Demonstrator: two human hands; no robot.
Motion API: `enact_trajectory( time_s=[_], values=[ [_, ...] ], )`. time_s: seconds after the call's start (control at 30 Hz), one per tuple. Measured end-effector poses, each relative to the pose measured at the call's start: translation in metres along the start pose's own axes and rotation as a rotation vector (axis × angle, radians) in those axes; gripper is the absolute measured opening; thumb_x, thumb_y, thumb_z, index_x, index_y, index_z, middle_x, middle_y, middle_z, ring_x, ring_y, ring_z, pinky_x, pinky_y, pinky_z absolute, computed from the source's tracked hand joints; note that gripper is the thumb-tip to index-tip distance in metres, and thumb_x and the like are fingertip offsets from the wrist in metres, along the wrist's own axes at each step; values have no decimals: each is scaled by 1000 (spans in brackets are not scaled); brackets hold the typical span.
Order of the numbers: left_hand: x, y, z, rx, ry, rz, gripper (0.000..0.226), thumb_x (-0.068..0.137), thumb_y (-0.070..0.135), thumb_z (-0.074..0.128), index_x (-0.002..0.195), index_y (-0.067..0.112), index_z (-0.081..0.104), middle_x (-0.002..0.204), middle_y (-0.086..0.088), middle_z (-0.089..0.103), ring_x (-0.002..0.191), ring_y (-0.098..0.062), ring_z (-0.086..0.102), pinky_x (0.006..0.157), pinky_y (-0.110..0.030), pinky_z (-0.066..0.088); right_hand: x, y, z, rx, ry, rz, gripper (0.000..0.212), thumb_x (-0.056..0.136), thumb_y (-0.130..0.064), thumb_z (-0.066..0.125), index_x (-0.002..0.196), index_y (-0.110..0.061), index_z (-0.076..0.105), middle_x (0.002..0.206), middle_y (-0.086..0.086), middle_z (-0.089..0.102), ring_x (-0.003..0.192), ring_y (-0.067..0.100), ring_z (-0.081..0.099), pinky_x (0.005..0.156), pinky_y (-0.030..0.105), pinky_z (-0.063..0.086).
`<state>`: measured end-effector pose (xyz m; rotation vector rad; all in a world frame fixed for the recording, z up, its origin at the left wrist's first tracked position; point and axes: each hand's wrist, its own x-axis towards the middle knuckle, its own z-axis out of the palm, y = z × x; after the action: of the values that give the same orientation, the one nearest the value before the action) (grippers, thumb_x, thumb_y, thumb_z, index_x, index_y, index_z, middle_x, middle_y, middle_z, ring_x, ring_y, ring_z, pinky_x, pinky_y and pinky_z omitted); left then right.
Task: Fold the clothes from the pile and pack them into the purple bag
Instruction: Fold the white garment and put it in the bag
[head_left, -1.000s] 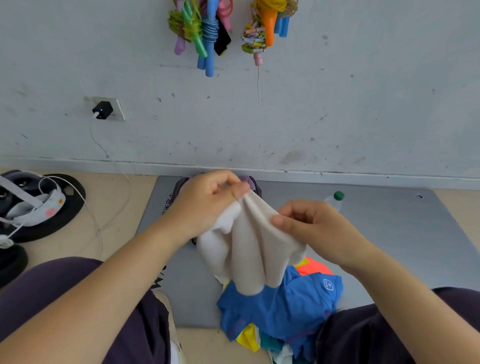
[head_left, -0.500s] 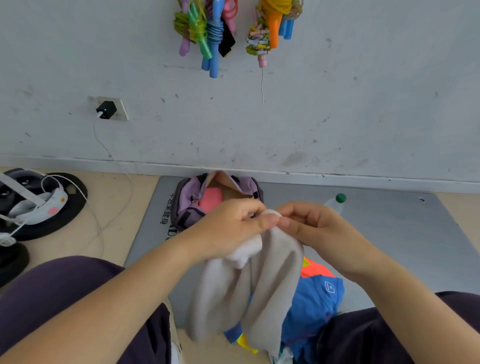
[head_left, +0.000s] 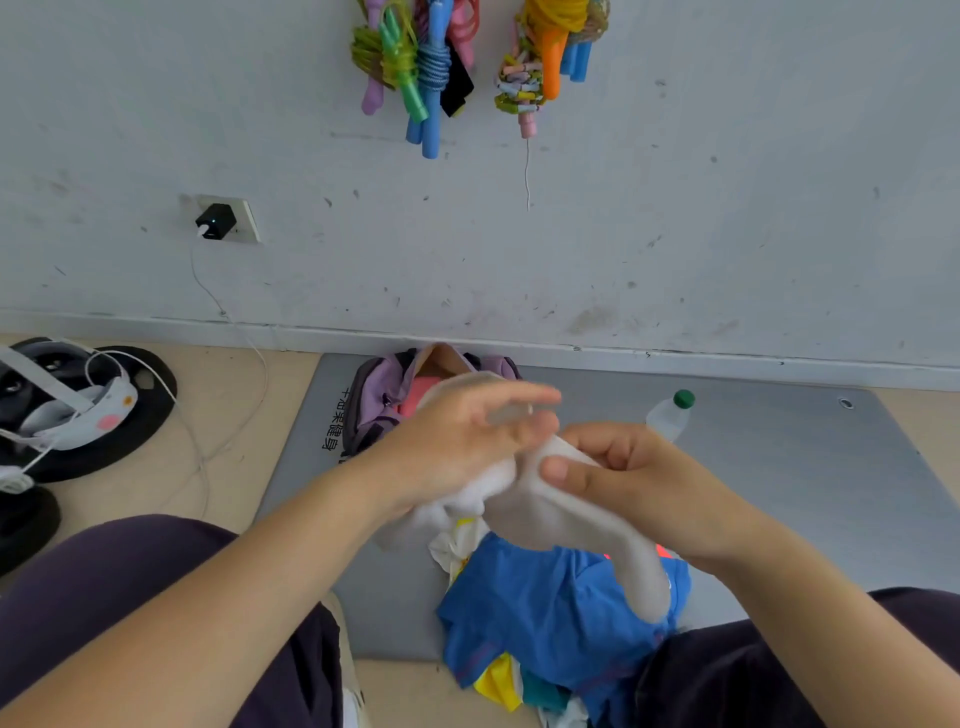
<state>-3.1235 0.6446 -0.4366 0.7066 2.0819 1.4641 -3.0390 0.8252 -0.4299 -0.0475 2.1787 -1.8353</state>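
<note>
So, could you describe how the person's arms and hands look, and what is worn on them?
Both forearms are bare, with no sleeve in view. The left hand and the right hand wear no gloves, and no rings, watch or bracelet show. The left fingers are motion-blurred, so fine detail there is unclear. Short nails show on the right hand.

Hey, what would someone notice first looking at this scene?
Two hands at centre: the right hand pinches a white garment, the blurred left hand beside it. Below lies a pile topped by a blue shirt; behind, the open purple bag; bright jump ropes hang on the wall.
</note>
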Motion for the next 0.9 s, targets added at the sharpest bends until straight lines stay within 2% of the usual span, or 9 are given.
enact_trajectory(
  time_s=[0.1,0.2,0.37,0.47,0.57,0.63,0.73,0.8,0.9],
  values=[
    [-5,0,6,59,-113,-5,32,84,65,59,72,36,66,69,16,52,59,0,45,58,-16,34,-1,-2,-2,38,-5,-5,25,91,-33,66,97,-9,71,89,24,67,79,23,61,71,35,47],
    [-2,-2,-2,54,62,-41,38,88,52,59,59,29,56,56,14,35,52,-4,32,50,-18,25,-1,-3,-8,80,78,53,26,83,-36,66,86,-11,71,78,9,68,70,17,61,61,24,48],
    [8,-10,-17,-71,426,-116,33,90,45,65,70,18,62,56,16,44,52,-3,40,56,-16,31,3,-1,-17,26,252,44,32,78,-42,64,71,-11,62,59,0,54,52,13,44,49,17,39],
    [10,-12,-19,-145,436,-108,14,86,39,71,89,25,72,76,13,66,72,-5,59,72,-20,42,3,-2,-18,77,286,-3,28,83,-34,63,71,-9,63,57,3,56,50,14,44,49,18,41],
    [8,-12,-17,-130,390,-85,17,89,30,69,106,33,69,59,16,55,53,-3,46,58,-21,37,3,-1,-15,38,324,-3,23,88,-29,65,74,-11,67,54,7,55,42,18,42,44,22,38],
    [6,-11,-16,-113,326,-38,24,93,20,64,114,33,64,61,0,53,57,-8,44,62,-24,37,3,-1,-12,-15,331,20,20,89,-31,65,79,-13,67,51,9,54,39,19,41,44,24,37],
    [4,-6,-12,-74,265,12,39,92,9,63,124,31,55,85,-25,64,75,-29,54,79,-39,45,2,0,-7,-38,304,23,14,91,-30,64,92,-16,62,53,14,57,40,22,45,47,27,42],
    [3,-5,-10,-85,274,-14,43,89,9,67,124,31,54,91,-22,71,83,-34,62,83,-44,51,1,-1,-6,-40,298,-10,13,93,-26,63,102,-20,55,54,14,59,42,24,48,51,31,47],
    [4,-5,-7,-204,297,-110,34,85,9,73,112,21,58,92,-12,75,76,-21,65,68,-29,55,0,-3,-6,-9,266,-61,9,93,-19,62,101,-20,57,59,14,64,48,25,57,61,27,52]
  ],
)
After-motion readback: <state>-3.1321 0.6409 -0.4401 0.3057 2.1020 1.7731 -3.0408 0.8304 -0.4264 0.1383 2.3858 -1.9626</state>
